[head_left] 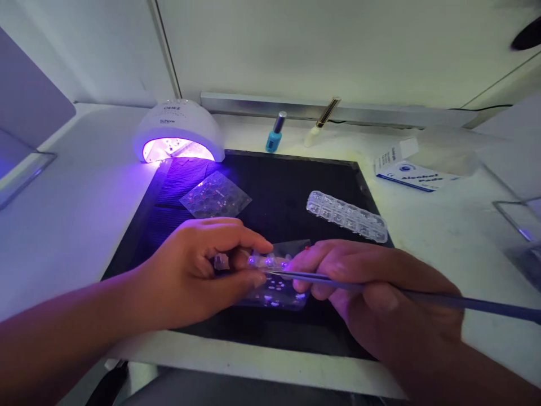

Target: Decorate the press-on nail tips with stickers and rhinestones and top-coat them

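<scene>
My left hand point(207, 270) is closed, thumb and fingers pinching one end of a small clear strip with shiny round beads point(269, 262). Its exact kind is hard to make out. In my right hand point(363, 276) lies a pair of long thin tweezers point(350, 285), their tips pointing left near my left thumb, just below the strip. The fingertips of my right hand come close to the strip's right end; whether they touch it I cannot tell. Under both hands a clear sheet with small shiny decorations point(279, 296) rests on the black mat point(279, 186).
A glowing white nail lamp point(181, 121) stands back left, with another clear decorated sheet point(216, 196) before it. A blue polish bottle point(274, 135) and a gold-capped bottle point(323, 121) stand behind the mat. Right are a clear compartment case point(346, 217) and an alcohol pads box point(409, 172).
</scene>
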A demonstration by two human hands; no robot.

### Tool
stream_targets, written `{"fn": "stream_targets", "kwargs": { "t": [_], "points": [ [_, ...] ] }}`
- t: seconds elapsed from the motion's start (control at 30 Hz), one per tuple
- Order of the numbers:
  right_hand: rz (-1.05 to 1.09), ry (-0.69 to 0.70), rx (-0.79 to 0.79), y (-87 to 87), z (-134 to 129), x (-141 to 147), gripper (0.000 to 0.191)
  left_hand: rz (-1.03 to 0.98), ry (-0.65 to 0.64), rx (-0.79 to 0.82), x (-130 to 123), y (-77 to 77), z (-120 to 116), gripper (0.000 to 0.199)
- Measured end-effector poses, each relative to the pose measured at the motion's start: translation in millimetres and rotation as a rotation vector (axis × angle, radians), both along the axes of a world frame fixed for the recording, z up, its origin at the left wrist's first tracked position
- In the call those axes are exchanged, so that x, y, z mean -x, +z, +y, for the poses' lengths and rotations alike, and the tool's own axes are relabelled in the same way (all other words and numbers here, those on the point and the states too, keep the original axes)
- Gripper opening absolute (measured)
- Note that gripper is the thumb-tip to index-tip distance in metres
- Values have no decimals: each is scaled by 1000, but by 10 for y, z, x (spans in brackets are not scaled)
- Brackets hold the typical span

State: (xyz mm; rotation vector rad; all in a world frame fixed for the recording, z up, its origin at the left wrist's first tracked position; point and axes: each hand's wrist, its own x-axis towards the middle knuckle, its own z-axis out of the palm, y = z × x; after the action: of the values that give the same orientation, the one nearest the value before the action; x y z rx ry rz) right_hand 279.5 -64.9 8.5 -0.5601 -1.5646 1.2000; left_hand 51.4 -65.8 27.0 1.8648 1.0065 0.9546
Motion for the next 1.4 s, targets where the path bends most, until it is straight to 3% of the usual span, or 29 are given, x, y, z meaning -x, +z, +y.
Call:
{"fn": "stream_targets", "kwargs": {
  "t": [0.17, 0.9, 1.17, 1.4],
  "points": [
    [54, 25, -8, -1, 33, 33, 23, -76, -92, 71, 17, -6, 17, 14],
    [124, 112, 212, 42, 102, 53, 14, -114, -131, 174, 82, -45, 61, 14],
    [191, 119, 225, 20, 155, 70, 15, -174, -42, 246, 68, -42, 77, 12],
    [234, 44, 185, 5, 223, 101, 16, -396, 186, 321, 130, -93, 270, 14]
  ]
}}
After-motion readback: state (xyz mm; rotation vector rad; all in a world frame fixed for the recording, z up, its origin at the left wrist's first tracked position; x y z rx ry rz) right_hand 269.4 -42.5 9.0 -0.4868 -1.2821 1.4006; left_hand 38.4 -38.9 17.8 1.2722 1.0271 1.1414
